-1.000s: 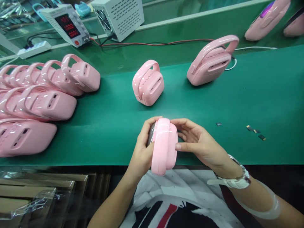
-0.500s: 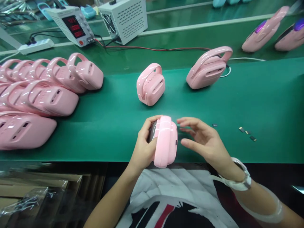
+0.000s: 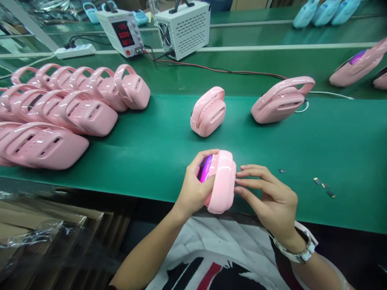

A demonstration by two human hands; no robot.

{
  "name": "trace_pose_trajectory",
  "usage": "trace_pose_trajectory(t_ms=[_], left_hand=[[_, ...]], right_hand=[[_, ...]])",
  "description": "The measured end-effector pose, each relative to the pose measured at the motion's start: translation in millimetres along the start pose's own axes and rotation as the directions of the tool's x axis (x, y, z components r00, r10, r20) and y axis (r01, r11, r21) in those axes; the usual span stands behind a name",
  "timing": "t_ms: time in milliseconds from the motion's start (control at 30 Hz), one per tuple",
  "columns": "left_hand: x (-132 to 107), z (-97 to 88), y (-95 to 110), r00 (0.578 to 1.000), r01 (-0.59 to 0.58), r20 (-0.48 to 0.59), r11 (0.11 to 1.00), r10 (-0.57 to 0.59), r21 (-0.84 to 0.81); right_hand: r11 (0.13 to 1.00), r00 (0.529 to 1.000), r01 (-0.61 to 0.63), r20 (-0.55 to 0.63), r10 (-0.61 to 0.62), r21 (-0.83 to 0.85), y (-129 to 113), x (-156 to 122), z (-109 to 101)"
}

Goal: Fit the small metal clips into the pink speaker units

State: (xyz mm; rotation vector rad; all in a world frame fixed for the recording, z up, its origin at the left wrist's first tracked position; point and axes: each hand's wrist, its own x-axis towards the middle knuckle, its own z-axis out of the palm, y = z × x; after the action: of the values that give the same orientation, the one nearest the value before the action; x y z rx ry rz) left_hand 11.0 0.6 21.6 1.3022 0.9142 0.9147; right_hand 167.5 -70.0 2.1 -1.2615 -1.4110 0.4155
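Up top, left of centre, there it was: a power supply (image 3: pixel 116 34), red digits glowing in three rows on its dark screen! Right beside it stood a grey vented box (image 3: pixel 190 34), fan grille facing left, black handle on top. Red and black leads (image 3: pixel 208 68) ran off across the frame towards the upper right, where a white cable (image 3: pixel 332 94) trailed along. Over in the upper left, a white power strip (image 3: pixel 75 51) lay with a black plug in it. Far upper right, three blue cases (image 3: pixel 325 15) leaned in a row! And down in the lower left, brown cardboard (image 3: pixel 18 215) sat under crumpled clear plastic (image 3: pixel 36 234).
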Motion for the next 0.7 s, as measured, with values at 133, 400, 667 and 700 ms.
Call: trace_pose_trajectory(t_ms=[133, 400, 667, 700], left_hand=[[-1.3, 0.0, -1.6, 1.0, 0.003, 0.002, 1.0, -0.003, -0.002], [-4.1, -5.1, -10.7, 0.995, 0.086, 0.054, 0.98, -0.078, -0.177], [-4.3, 30.5, -11.9, 0.967, -0.022, -0.255, 1.0, 0.02, -0.004], [-0.5, 39.5, -9.0, 0.959, -0.039, -0.279, 0.999, 0.039, 0.009]], right_hand=[[1.0, 1.0, 0.023, -0.013, -0.023, -0.003, -0.2, -0.1, -2.2], [0.831, 0.942, -0.315, -0.258, 0.215, -0.459, 35.3, -6.8, -88.1], [0.991, 0.979, -0.079, 0.179, 0.097, -0.109, -33.5, 7.7, -19.6], [0.99, 0.981, -0.085, 0.164, 0.102, -0.11, -39.1, 15.5, -12.1]])
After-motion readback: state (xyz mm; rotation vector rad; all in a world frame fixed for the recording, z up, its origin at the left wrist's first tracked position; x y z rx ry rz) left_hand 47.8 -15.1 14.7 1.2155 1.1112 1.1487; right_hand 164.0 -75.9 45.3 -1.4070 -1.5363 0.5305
